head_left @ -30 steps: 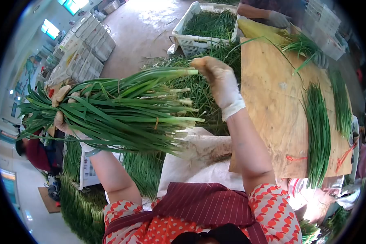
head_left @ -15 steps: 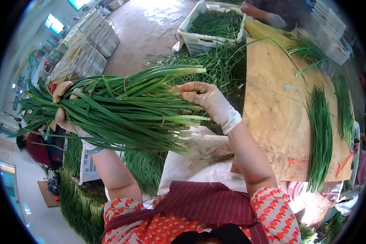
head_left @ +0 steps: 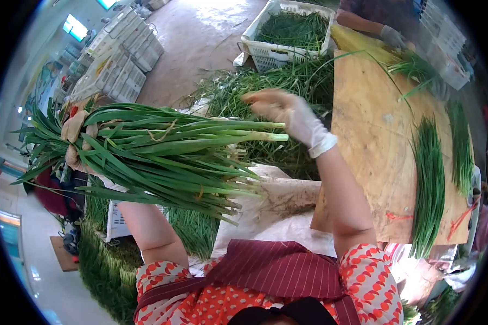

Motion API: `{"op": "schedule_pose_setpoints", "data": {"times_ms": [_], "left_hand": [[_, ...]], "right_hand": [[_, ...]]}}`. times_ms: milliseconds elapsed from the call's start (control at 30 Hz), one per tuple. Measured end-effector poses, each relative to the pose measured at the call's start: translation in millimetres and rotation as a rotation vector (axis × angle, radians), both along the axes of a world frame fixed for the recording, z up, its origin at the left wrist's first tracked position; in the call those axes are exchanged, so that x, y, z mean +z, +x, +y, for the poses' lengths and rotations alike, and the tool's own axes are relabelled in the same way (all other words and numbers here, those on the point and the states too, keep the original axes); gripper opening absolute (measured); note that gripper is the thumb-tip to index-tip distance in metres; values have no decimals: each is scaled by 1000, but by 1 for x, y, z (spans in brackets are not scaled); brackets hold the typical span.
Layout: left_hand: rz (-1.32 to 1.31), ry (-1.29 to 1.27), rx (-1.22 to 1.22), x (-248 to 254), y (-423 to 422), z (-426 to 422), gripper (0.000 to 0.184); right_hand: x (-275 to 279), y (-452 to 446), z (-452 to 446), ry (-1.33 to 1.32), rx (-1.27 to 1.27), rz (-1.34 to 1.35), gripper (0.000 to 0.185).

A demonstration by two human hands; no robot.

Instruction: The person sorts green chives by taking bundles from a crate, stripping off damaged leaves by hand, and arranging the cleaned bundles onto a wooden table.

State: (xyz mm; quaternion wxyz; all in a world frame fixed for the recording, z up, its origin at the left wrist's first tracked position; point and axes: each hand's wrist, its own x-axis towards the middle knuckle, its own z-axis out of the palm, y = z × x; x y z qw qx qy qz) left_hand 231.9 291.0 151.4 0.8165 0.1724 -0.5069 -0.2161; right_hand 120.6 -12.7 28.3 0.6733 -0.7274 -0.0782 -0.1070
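Note:
A thick bunch of garlic chives (head_left: 162, 146) lies sideways in front of me, leaf tips to the left and pale cut stems to the right. My left hand (head_left: 73, 138), in a soiled glove, is closed around the leafy end; its wrist is partly hidden under the leaves. A thin tie crosses the upper part of the bunch. My right hand (head_left: 284, 114), gloved in white, is just above the stem ends, apart from them. Its fingers are stretched out to the left, blurred by motion, with nothing visible in them.
Loose green leaves (head_left: 260, 86) are heaped behind the bunch, beside a white crate (head_left: 287, 57) of greens. A wooden board (head_left: 368, 141) at right bears chive bundles (head_left: 428, 184) and red ties. Another person's gloved hand (head_left: 392, 37) is at the far right. Stacked crates (head_left: 114, 59) stand back left.
My right hand has left the stem ends, moving up and slightly right. The bunch's stem end has dropped and its stems are spread more; my left hand still grips it.

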Motion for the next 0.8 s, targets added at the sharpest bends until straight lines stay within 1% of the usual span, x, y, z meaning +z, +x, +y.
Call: {"op": "schedule_pose_setpoints", "data": {"times_ms": [33, 67, 100, 133, 200, 233, 300, 333, 400, 467, 500, 533, 600, 633, 700, 733, 800], "left_hand": [[-2, 26, 16, 1, -1, -2, 18], [0, 28, 11, 0, 0, -5, 18], [-13, 28, -27, 0, 0, -7, 18], [-27, 31, -66, 2, -2, -12, 17], [-42, -4, -113, 5, -7, -21, 16], [-106, -22, -150, 7, -5, -19, 16], [-223, -42, -226, 12, -2, -16, 16], [-253, -40, -265, 17, -3, -14, 15], [-299, -33, -325, 23, -6, -13, 13], [-327, -23, -376, 28, -8, -13, 11], [-341, -18, -401, 30, -8, -14, 10], [-355, -10, -426, 33, -8, -15, 9], [-380, 14, -475, 34, -8, -22, 8], [-386, 23, -491, 34, -8, -24, 7], [-392, 35, -531, 35, -7, -25, 7], [-400, 48, -558, 37, -4, -27, 7], [-446, 112, -613, 44, 0, -33, 7]], "right_hand": [[4, 2, 15, 167, 259, -29, 38], [4, 5, 29, 54, 303, -206, 34], [3, 2, 44, 141, 270, -107, 31], [6, 1, 56, 217, 184, 10, 26], [1, -9, 68, 504, 188, 66, 18], [-3, -14, 74, 508, 188, 65, 18], [-12, -20, 84, 76, -142, -9, 13], [-16, -22, 83, 81, -142, -5, 13], [-25, -29, 74, -251, -326, 130, 15], [-52, -20, 55, -323, -390, 194, 16], [-56, -15, 46, -201, -426, 216, 19], [-70, -6, 36, -205, -400, 48, 25], [-58, 10, 31, -55, -245, -143, 33], [-46, 11, 36, -49, -252, -137, 33], [-22, 16, 47, 281, 56, 74, 40], [-26, 25, 49, 285, 52, 73, 40], [-41, 41, 53, 564, 391, 235, 40]]}}
